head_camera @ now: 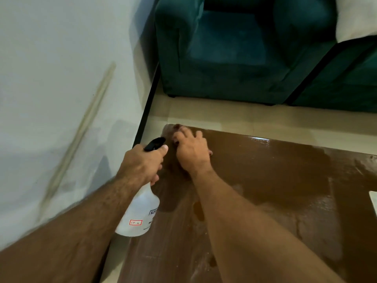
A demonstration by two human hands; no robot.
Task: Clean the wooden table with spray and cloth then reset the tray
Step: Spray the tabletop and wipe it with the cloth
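The brown wooden table point(265, 180) fills the lower right and looks wet and glossy in patches. My left hand point(142, 164) grips the neck of a translucent white spray bottle point(140, 213) with a black trigger head, held over the table's left edge. My right hand point(191, 152) presses a brownish cloth point(173, 129) flat against the table's far left corner; most of the cloth is hidden under the hand. A white corner, perhaps the tray point(373, 199), shows at the right edge.
A white wall point(61, 99) runs close along the left. A dark teal sofa point(234, 54) stands beyond the table, across a strip of pale floor point(224, 117). A white cushion point(357, 17) lies at the top right.
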